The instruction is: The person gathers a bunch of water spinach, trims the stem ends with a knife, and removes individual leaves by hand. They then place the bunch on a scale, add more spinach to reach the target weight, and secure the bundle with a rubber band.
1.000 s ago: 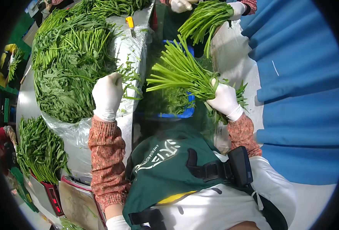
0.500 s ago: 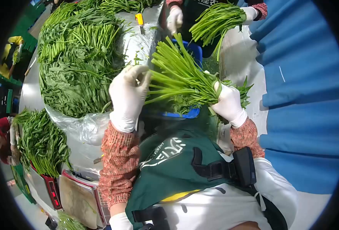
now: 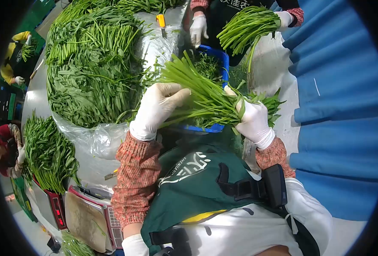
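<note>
My right hand (image 3: 253, 115), in a white glove, grips a bunch of water spinach (image 3: 202, 87) near its leafy end. The pale green cut stems fan out up and to the left. My left hand (image 3: 159, 106), also gloved, is at the left side of the stems, thumb and forefinger pinched together. Whatever sits between those fingertips is hidden. Below the bunch stands a blue basket (image 3: 225, 70) holding loose green leaves.
A large heap of water spinach (image 3: 90, 72) covers the table's left part. A yellow-handled knife (image 3: 161, 23) lies beyond it. Another bunch (image 3: 50, 153) rests on a red scale (image 3: 56, 209). Opposite, a co-worker's gloved hand (image 3: 284, 19) holds a bunch.
My left hand has moved right, over the stems, with its fingers drawn into a pinch. The bunch in my right hand has tipped slightly, its cut ends lower and further left.
</note>
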{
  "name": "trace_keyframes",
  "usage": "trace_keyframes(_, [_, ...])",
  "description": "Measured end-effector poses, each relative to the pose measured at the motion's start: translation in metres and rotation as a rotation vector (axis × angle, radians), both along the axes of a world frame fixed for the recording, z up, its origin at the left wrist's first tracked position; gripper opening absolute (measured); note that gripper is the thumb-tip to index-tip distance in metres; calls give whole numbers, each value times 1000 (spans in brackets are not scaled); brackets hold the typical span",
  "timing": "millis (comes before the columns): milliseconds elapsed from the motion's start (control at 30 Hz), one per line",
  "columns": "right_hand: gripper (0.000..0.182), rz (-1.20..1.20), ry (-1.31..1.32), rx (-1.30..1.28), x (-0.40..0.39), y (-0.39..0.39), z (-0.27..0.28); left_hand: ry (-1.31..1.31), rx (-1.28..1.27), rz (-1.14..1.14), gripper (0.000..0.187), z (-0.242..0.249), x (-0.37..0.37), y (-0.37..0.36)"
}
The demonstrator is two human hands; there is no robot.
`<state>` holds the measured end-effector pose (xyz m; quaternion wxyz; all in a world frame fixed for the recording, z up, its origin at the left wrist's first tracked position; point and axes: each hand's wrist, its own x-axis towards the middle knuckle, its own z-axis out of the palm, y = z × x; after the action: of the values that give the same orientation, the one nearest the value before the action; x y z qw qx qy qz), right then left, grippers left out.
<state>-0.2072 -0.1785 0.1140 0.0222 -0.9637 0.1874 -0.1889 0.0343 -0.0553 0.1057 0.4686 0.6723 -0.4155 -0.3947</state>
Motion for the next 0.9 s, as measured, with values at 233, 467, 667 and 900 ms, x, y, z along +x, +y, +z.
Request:
trace_keyframes(233, [51, 14, -15, 112, -1, -3, -4, -473, -194, 335, 17, 7, 8, 3])
trace_keyframes(467, [49, -3, -40, 69, -24, -17, -15, -1148, -126, 627, 45, 20, 81, 21])
trace_keyframes(667, [47, -14, -40, 90, -20, -14, -10, -880, -423, 305, 40, -2, 28, -10])
trace_keyframes(900, [56, 15, -103, 93, -12, -8, -2, 201, -140, 150, 21, -15, 7, -16])
